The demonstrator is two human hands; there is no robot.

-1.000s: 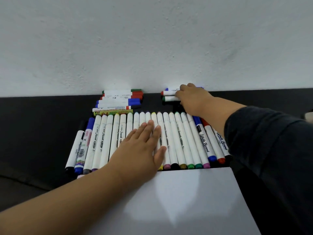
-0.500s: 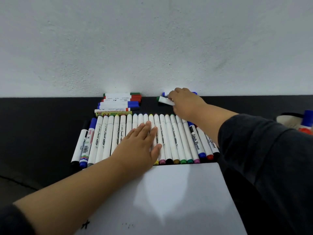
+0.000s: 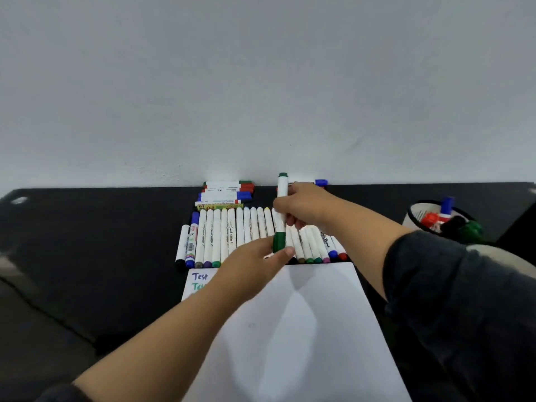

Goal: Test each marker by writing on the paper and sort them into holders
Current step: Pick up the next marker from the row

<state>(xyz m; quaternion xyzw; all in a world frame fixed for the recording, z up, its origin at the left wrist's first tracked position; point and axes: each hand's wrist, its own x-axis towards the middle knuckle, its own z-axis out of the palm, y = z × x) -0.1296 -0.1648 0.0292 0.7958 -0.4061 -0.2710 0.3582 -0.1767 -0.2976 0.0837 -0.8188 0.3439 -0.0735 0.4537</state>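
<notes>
My right hand (image 3: 307, 208) grips a white marker with a green cap (image 3: 281, 198) and holds it upright above the row of markers (image 3: 232, 233). My left hand (image 3: 255, 261) reaches up to the marker's green cap, thumb and fingers closing on it. The row of white markers lies side by side on the black table, just beyond the sheet of white paper (image 3: 304, 329). The paper bears the word "Test" in blue and green at its top left. A white holder (image 3: 412, 220) with red, blue, black and green markers stands at the right.
A small stack of whiteboard markers (image 3: 226, 191) lies against the white wall behind the row. A blue-capped marker (image 3: 320, 182) lies by the wall behind my right hand. The black table (image 3: 101, 242) stretches to the left.
My right hand has lifted the green marker from the pile by the wall and turned it upright. My left hand left the row and rose to the marker's cap. The view shifted downward.
</notes>
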